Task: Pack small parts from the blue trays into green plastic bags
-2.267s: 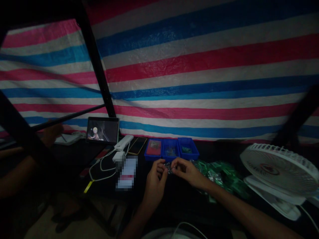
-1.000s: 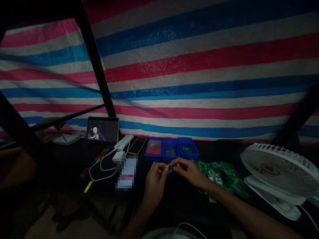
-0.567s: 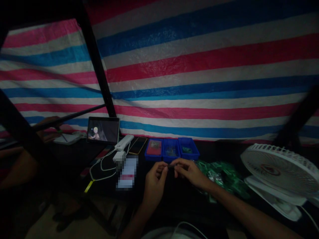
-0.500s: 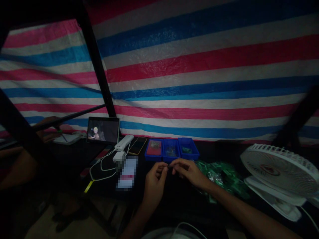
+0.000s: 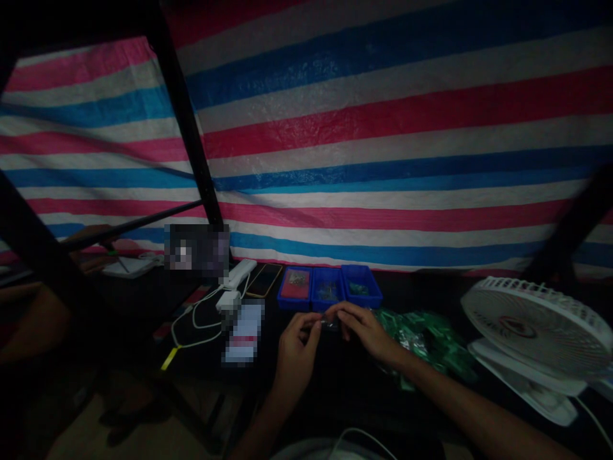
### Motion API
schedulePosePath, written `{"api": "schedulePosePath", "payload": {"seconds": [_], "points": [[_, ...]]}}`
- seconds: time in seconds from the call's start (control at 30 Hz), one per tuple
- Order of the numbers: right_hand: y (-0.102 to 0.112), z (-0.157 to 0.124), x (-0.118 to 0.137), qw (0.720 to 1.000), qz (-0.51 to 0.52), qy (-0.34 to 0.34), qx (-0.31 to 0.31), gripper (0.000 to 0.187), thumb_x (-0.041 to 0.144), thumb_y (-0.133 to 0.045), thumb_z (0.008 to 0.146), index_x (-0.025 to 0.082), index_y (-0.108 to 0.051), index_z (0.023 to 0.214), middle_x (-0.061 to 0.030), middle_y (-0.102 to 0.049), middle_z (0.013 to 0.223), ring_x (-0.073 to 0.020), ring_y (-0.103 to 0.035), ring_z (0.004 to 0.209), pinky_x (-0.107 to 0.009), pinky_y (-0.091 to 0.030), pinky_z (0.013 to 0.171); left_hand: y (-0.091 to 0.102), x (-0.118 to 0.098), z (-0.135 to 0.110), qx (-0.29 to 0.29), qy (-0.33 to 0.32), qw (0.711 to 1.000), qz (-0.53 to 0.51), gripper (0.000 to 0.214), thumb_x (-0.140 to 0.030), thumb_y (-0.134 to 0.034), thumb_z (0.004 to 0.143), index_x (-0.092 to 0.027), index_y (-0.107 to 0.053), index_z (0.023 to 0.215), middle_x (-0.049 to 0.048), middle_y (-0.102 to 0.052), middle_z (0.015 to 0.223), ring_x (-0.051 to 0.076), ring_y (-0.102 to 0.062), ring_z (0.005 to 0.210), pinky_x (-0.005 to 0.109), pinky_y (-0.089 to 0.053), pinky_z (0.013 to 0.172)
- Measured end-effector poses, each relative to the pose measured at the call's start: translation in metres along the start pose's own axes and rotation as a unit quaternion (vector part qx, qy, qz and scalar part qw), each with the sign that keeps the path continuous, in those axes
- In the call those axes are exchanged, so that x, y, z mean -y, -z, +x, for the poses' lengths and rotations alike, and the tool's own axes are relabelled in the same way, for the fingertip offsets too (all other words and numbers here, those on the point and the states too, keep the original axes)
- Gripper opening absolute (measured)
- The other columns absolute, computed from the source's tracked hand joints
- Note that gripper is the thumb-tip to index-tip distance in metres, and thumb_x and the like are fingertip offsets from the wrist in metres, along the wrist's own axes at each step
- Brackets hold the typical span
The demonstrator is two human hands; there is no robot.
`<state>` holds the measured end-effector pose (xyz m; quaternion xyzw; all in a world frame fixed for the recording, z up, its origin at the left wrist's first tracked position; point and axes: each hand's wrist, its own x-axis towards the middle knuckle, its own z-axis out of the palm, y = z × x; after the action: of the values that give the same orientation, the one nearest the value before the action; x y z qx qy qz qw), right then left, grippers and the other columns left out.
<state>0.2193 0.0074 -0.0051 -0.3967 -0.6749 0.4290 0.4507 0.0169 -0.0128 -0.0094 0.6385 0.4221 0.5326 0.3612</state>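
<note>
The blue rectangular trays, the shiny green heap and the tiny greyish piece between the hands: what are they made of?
The trays are probably smooth plastic: evenly coloured and straight-sided. The heap looks like thin, glossy plastic: it's crumpled and glints. The piece glints, so maybe metal or shiny plastic, but it's too small to tell.

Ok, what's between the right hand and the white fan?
In the head view, a heap of shiny green packets lies between the right hand and the white fan.
</note>
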Motion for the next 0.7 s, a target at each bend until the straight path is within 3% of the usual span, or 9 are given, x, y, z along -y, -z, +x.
{"api": "schedulePosePath", "payload": {"seconds": [0.2, 0.47, 0.6, 0.7], "points": [[-0.0018, 0.0004, -0.006, 1.0, -0.015, -0.009, 0.007, 0.037, 0.056, -0.069, 0.095, 0.021, -0.07, 0.108, 0.0044, -0.053, 0.069, -0.0136, -0.049, 0.061, -0.025, -0.035, 0.057, 0.0, 0.005, 0.0004, 0.008, -0.006, 1.0, 0.007, 0.019, -0.028, -0.06, 0.098, -0.021, -0.075, 0.107, 0.0077, -0.075, 0.109, 0.022, -0.072, 0.099, 0.031, -0.056, 0.081], [-0.0019, -0.0006, -0.005, 0.999, 0.031, 0.018, -0.011, 0.038, 0.055, -0.071, 0.094, 0.024, -0.058, 0.112, 0.0022, -0.058, 0.084, -0.0146, -0.054, 0.071, -0.025, -0.044, 0.065, 0.0017, 0.0069, 0.0007, -0.011, -0.038, 0.999, 0.037, 0.024, -0.028, -0.055, 0.101, -0.022, -0.078, 0.107, 0.0085, -0.076, 0.112, 0.023, -0.071, 0.106, 0.034, -0.055, 0.089], [0.0018, 0.0008, -0.002, 0.999, -0.006, 0.042, 0.012, 0.035, 0.054, -0.064, 0.099, 0.02, -0.068, 0.094, -0.0017, -0.06, 0.089, -0.0156, -0.058, 0.072, -0.028, -0.048, 0.068, 0.0013, 0.0076, -0.0001, -0.008, -0.019, 0.999, 0.03, 0.025, -0.031, -0.056, 0.101, -0.021, -0.074, 0.116, 0.0096, -0.075, 0.118, 0.023, -0.071, 0.105, 0.033, -0.056, 0.085], [0.0035, 0.0017, -0.0002, 0.998, -0.021, 0.048, 0.021, 0.034, 0.051, -0.061, 0.101, 0.02, -0.075, 0.096, -0.0051, -0.064, 0.101, -0.0148, -0.06, 0.072, -0.03, -0.049, 0.069, 0.0003, 0.0093, -0.0009, -0.029, -0.015, 0.999, 0.026, 0.026, -0.032, -0.056, 0.101, -0.021, -0.069, 0.122, 0.0109, -0.073, 0.122, 0.024, -0.07, 0.108, 0.034, -0.056, 0.086]]}}
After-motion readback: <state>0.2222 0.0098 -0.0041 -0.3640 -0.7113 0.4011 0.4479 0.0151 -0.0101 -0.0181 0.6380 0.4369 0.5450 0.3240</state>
